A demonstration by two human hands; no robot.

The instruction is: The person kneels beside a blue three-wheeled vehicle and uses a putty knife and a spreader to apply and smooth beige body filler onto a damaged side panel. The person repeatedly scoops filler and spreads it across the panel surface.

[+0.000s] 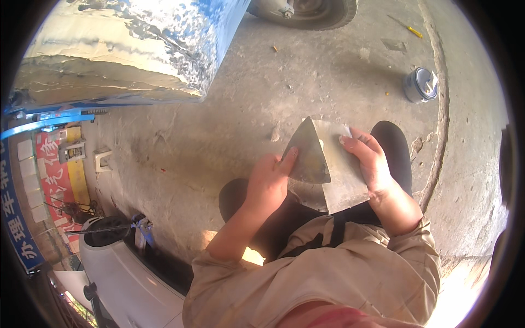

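My left hand (268,180) is closed around a dark grey putty knife (310,156), its thumb lying on the broad, roughly triangular blade. The handle is hidden in the hand. In my right hand (372,164) is a flat grey mixing plate (344,180), gripped by its right side with the thumb on top. The blade overlaps the plate's left part, its long edge crossing the plate. A small pale smear shows beside that edge. Both things are held in front of me, above my knees.
Upper left is a blue vehicle panel (164,60) coated with pale filler. A lidded tin (421,86) and a yellow-handled screwdriver (407,27) are on the concrete at right. A wheel (311,13) shows at the top, a white car (128,279) at lower left, and a small stool (103,159) at left.
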